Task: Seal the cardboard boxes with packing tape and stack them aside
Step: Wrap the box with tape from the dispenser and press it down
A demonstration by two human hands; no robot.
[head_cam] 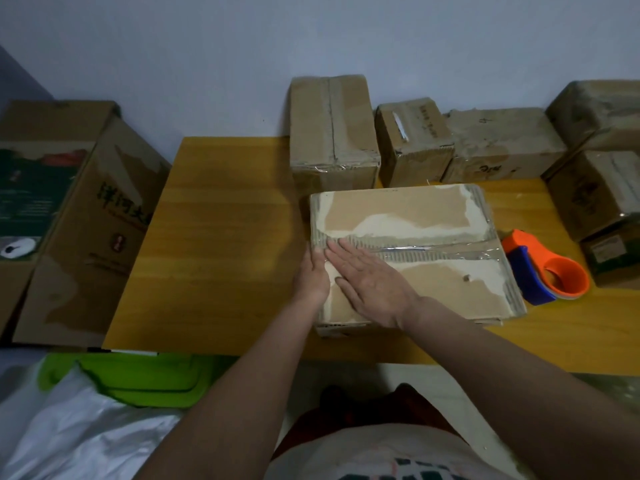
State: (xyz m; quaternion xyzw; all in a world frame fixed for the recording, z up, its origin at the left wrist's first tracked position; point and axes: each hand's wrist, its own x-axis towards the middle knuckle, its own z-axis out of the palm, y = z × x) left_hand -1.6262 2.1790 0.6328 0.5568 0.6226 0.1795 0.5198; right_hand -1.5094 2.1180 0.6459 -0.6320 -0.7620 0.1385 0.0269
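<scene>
Cardboard box, flat and worn, lay on the wooden table directly in front of the person, nearer the table's right half. Its top flaps were closed, and a strip of clear packing tape ran along the centre seam from the left edge to the right edge. The outer paper layer was torn away along the seam and at the corners, exposing pale liner and corrugation.

Right hand lay flat on the box top, palm down, fingers straight and held together. Its fingertips reached the left end of the taped seam and pressed on it; nothing was gripped. Left hand stood against the left side of the box, fingers extended upward along the wall, their tips meeting the top edge just beside the right hand's fingertips. The fingers were not curled round anything. The seam's left end therefore lay directly beneath and between both sets of fingertips.

An orange and blue tape dispenser rested on the table, just beside the right edge of the box and apart from both hands.

Behind the box, several taped boxes stood along the wall, with more stacked at the far right. A large printed carton stood to the left of the table.
</scene>
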